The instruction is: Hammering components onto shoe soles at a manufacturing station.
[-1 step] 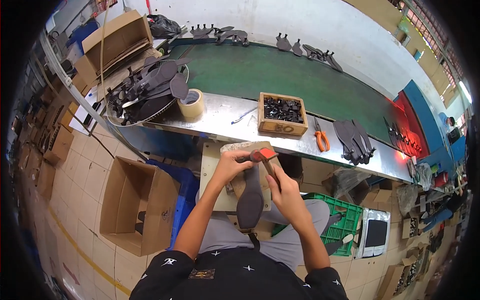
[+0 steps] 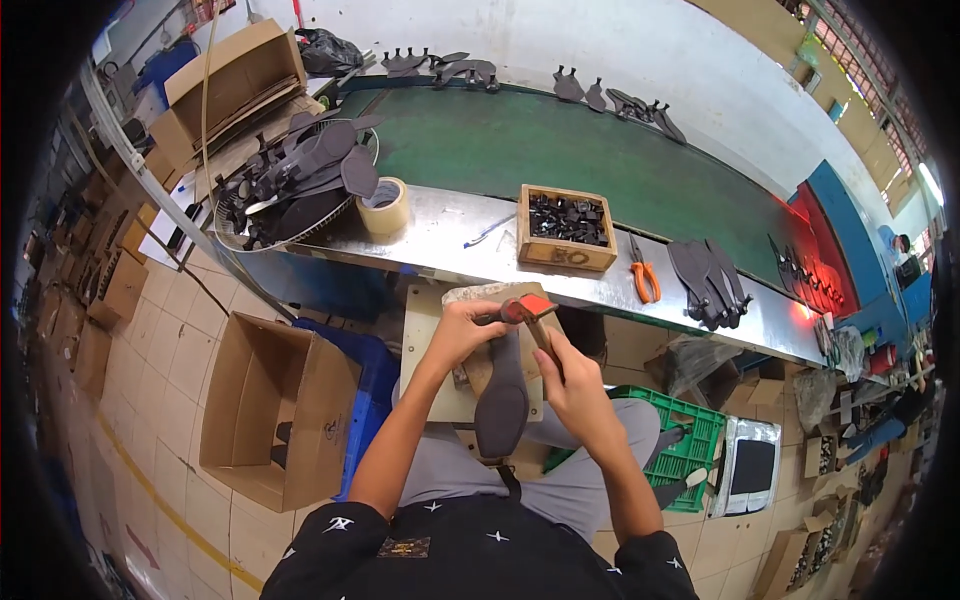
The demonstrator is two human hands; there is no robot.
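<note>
My left hand [image 2: 460, 332] is closed around the far, heel end of a dark grey shoe sole [image 2: 502, 405]. The sole's broad front part points back toward my lap. A hammer [image 2: 538, 308] with a red-topped head is gripped by its wooden handle in my right hand [image 2: 576, 388]. Its head sits right by my left fingertips, over the heel end, and hides what lies beneath. Whether it touches the sole I cannot tell. Under both hands stands a cream work stand [image 2: 424, 318] with a worn top, between my knees.
Ahead, a metal ledge [image 2: 445, 240] fronts a green conveyor belt [image 2: 450, 135]. On the ledge are a wooden box [image 2: 566, 256] of small black parts, orange-handled pliers [image 2: 643, 275], a tape roll [image 2: 384, 208] and several soles [image 2: 705, 280]. A cardboard box [image 2: 270, 420] stands left, a green crate [image 2: 700, 455] right.
</note>
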